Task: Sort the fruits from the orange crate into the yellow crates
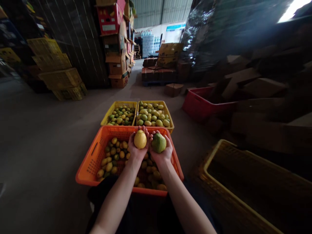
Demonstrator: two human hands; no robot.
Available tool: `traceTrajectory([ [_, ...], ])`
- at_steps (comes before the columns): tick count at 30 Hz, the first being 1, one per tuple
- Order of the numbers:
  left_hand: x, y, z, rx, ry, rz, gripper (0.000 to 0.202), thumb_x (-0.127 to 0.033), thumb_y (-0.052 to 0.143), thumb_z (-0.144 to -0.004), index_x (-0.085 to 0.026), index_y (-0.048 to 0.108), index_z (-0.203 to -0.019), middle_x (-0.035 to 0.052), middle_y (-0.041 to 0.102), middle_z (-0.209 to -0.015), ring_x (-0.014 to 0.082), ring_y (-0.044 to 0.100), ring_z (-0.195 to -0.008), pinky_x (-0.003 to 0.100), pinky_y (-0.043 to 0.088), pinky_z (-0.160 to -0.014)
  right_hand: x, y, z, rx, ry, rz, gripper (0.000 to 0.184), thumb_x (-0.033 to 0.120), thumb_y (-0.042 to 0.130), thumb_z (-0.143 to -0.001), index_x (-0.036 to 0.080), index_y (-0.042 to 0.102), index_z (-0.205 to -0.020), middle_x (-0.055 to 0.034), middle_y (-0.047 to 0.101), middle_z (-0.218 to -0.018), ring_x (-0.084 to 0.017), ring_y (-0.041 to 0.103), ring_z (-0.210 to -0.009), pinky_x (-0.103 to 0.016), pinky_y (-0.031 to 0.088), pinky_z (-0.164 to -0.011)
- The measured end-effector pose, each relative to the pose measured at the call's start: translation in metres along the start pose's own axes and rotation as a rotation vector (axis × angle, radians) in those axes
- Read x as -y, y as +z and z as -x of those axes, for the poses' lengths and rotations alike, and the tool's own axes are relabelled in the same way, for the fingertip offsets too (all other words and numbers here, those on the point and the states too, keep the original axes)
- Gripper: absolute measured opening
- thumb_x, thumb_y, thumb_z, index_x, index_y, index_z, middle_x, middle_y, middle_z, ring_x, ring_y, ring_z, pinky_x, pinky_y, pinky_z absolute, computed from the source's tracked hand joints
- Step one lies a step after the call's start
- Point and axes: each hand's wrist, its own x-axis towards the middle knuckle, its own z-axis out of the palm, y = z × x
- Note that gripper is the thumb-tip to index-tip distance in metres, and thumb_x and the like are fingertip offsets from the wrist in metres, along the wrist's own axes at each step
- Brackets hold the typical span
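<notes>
My left hand [136, 152], palm up, cradles a yellow lemon [140, 139] with its fingers curled behind the fruit. Beside it, my right hand [163, 156] holds a green, bumpy-skinned lemon [159, 143] the same way. Both hands are side by side above an orange plastic crate [88, 159]. Many small yellow and greenish lemons [109, 166] lie in that crate, partly hidden by my forearms. Just beyond it stand two yellow crates: the left one [106, 117] has mostly greener fruit, the right one [171, 121] larger, paler fruit.
At the right is a yellow crate [220, 144] with a dark interior. A red bin [195, 105] stands behind it near piled cardboard [263, 86]. Stacked yellow crates [59, 78] are at the far left, and tall stacked boxes [118, 66] rise at the back.
</notes>
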Motion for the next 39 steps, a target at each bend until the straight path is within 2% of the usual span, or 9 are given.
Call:
traceTrajectory([
  [7,0.001,-0.008,-0.003,0.037,-0.008,0.025,0.041,-0.027,0.039,-0.084,-0.025,0.06,-0.119,0.0051,0.067,-0.11,0.0182,0.064,-0.092,0.033,0.052,-0.076,-0.001,-0.002,-0.001,0.011,-0.021,0.028,0.018,0.028,0.054,-0.074,0.019,0.065,-0.084,-0.0029,0.071,-0.078,-0.014,0.066,-0.07,-0.024,0.057,-0.065],
  [15,-0.001,-0.005,-0.003,0.019,-0.012,0.046,0.041,-0.028,0.034,-0.088,-0.022,0.059,-0.12,0.0057,0.065,-0.116,0.0161,0.064,-0.095,0.029,0.051,-0.079,-0.003,0.003,0.001,-0.02,0.007,-0.052,0.02,0.025,0.049,-0.075,0.019,0.065,-0.084,-0.0037,0.071,-0.078,-0.014,0.066,-0.072,-0.025,0.057,-0.066],
  [24,-0.009,-0.005,0.001,-0.029,-0.041,0.032,0.042,-0.028,0.035,-0.088,-0.023,0.056,-0.124,0.0047,0.069,-0.102,0.0149,0.065,-0.081,0.03,0.051,-0.075,-0.007,0.0,-0.003,0.032,0.037,-0.01,0.018,0.025,0.054,-0.071,0.018,0.065,-0.084,-0.0033,0.071,-0.078,-0.014,0.066,-0.068,-0.024,0.057,-0.063],
  [31,-0.015,-0.008,0.005,-0.073,0.039,0.068,0.036,-0.024,0.04,-0.084,-0.019,0.064,-0.109,0.005,0.069,-0.095,0.0141,0.064,-0.075,0.029,0.052,-0.071,-0.015,0.002,-0.001,0.053,0.088,0.03,0.02,0.025,0.054,-0.074,0.016,0.064,-0.087,-0.0044,0.071,-0.079,-0.015,0.065,-0.066,-0.023,0.056,-0.06],
  [36,-0.02,-0.017,0.004,-0.062,0.072,0.058,0.033,-0.022,0.043,-0.079,-0.016,0.065,-0.103,0.0065,0.068,-0.096,0.0159,0.064,-0.084,0.029,0.053,-0.075,-0.019,0.0,-0.004,-0.006,0.125,0.012,0.022,0.024,0.049,-0.075,0.016,0.064,-0.09,-0.0055,0.071,-0.079,-0.015,0.065,-0.067,-0.025,0.056,-0.059],
  [39,-0.023,-0.031,-0.002,-0.141,0.074,0.116,0.032,-0.019,0.044,-0.076,-0.013,0.064,-0.099,0.0071,0.068,-0.088,0.0151,0.065,-0.085,0.027,0.053,-0.078,-0.016,-0.002,-0.004,-0.129,0.146,-0.038,0.025,0.023,0.044,-0.075,0.016,0.063,-0.09,-0.0062,0.069,-0.075,-0.016,0.065,-0.067,-0.025,0.056,-0.056],
])
